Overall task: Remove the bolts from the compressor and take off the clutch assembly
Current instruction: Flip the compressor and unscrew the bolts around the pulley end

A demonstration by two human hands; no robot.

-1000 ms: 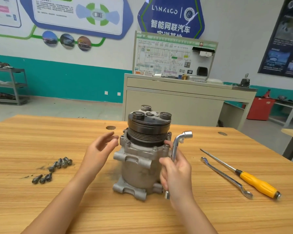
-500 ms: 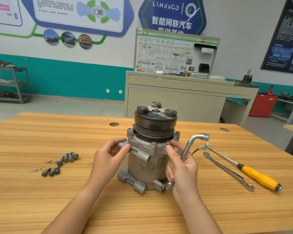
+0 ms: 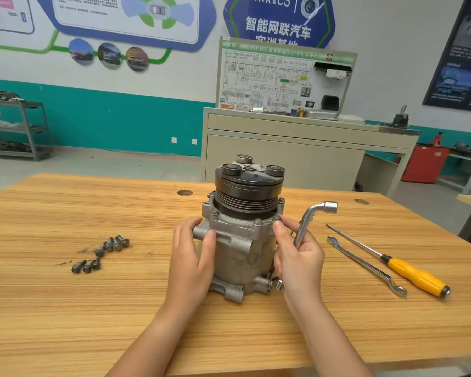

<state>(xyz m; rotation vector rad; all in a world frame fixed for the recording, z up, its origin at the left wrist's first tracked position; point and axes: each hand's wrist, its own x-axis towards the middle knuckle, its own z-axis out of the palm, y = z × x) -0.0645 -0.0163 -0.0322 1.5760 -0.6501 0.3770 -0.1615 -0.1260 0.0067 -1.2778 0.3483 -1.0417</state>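
A grey aluminium compressor (image 3: 242,254) stands upright on the wooden table (image 3: 65,308), with its black clutch assembly (image 3: 248,191) on top. My left hand (image 3: 192,257) grips a lug on the compressor's left side. My right hand (image 3: 297,257) holds a bent silver socket wrench (image 3: 310,221) in its palm, while its thumb and forefinger pinch a bolt (image 3: 277,219) at the housing's right rim. Several removed bolts (image 3: 101,253) lie on the table to the left.
To the right of the compressor lie a thin ring spanner (image 3: 365,265) and a yellow-handled screwdriver (image 3: 408,273). A beige cabinet with a wiring board (image 3: 283,148) stands behind the table. The table's right edge is near the screwdriver.
My left hand closed in from the air onto the compressor's left lug. My right hand rose along the housing, with the wrench, and its fingertips reached the bolt at the right rim.
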